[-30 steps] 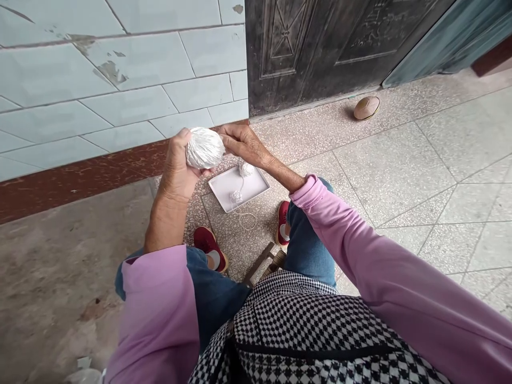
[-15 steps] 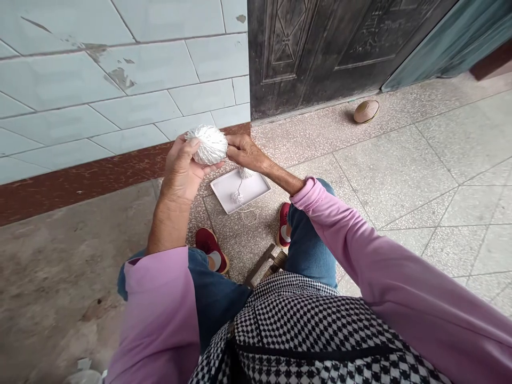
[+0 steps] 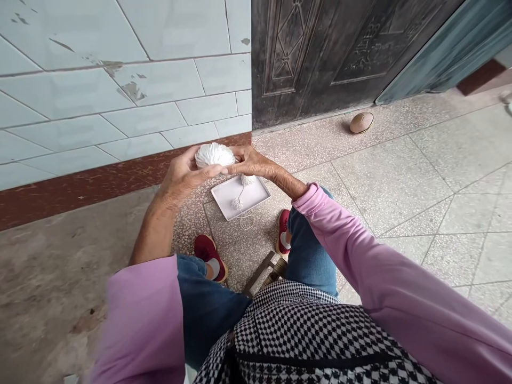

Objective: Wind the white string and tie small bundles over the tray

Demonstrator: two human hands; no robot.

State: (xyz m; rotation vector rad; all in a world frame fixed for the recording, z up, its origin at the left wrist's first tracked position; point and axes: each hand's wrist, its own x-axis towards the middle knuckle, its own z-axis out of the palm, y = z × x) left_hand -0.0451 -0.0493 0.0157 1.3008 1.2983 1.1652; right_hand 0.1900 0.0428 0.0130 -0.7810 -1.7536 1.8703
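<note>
A round white ball of yarn [image 3: 215, 154] is held up between both hands, above the floor. My left hand [image 3: 187, 173] wraps its left and near side, with the thumb stretched along the bottom edge. From the right, my right hand [image 3: 252, 161] grips the ball's edge, its thumb close to the left thumb. Some fingertips are hidden behind the yarn. Below them a shallow white tray [image 3: 224, 201] lies on the floor, holding a small bundle of white yarn [image 3: 237, 204] and another white ball [image 3: 248, 180], partly covered by my right hand. A thin strand loops over the tray's near edge.
A tiled wall [image 3: 120, 117] stands ahead at left, beside a dark carved door [image 3: 304, 58]. On the floor near the door sits a pinkish oval object [image 3: 361, 122]. Red shoes [image 3: 210, 256] and part of a wooden stool [image 3: 264, 273] are below.
The yarn ball has tilted and now shows its side. My left thumb has moved from its top to its lower edge, and my right hand has closed in on it.
</note>
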